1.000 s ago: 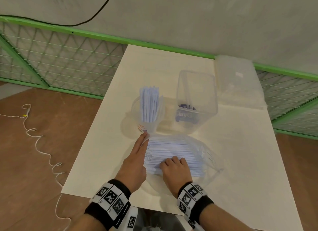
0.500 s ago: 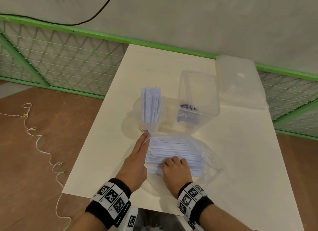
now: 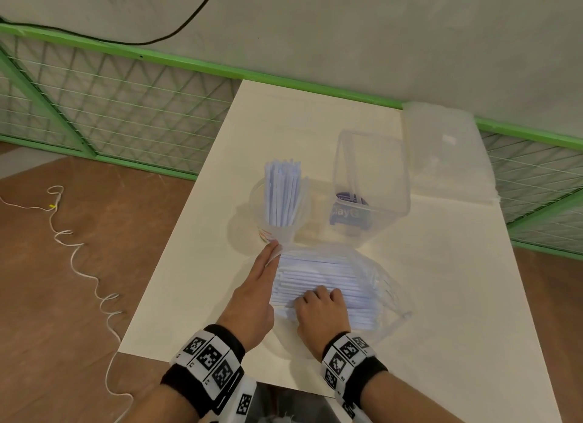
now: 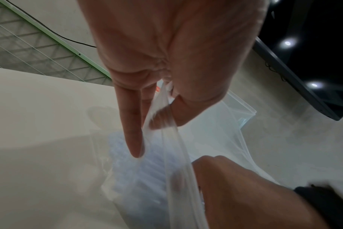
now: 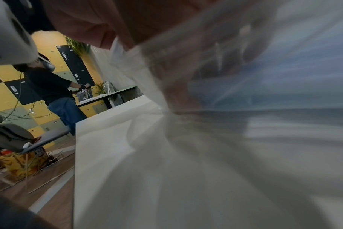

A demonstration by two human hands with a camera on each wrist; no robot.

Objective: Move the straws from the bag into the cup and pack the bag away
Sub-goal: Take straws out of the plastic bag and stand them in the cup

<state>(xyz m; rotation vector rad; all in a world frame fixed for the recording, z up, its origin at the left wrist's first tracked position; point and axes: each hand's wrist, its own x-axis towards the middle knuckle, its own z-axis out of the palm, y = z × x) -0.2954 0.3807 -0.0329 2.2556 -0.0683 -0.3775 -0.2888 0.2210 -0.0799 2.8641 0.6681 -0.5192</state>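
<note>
A clear plastic bag (image 3: 375,280) lies on the white table (image 3: 457,296) with a bundle of pale blue wrapped straws (image 3: 318,274) inside, its mouth facing left. My left hand (image 3: 273,249) pinches the bag's upper film at the mouth; the left wrist view shows thumb and fingers (image 4: 174,113) holding that film (image 4: 166,139) lifted. My right hand (image 3: 315,295) is in the mouth, fingers curled on the straws; the right wrist view is blurred and shows them through the film (image 5: 186,69). A clear cup (image 3: 277,230) just beyond holds several upright straws (image 3: 282,192).
A tall clear container (image 3: 372,182) with a blue label stands right of the cup, and its lid (image 3: 444,157) lies at the table's back right corner. A green mesh fence (image 3: 126,113) runs behind. The table's near edge is under my wrists. Another person (image 5: 53,91) works far off.
Both hands stay where they were on the bag and straws; only the head view has shifted slightly.
</note>
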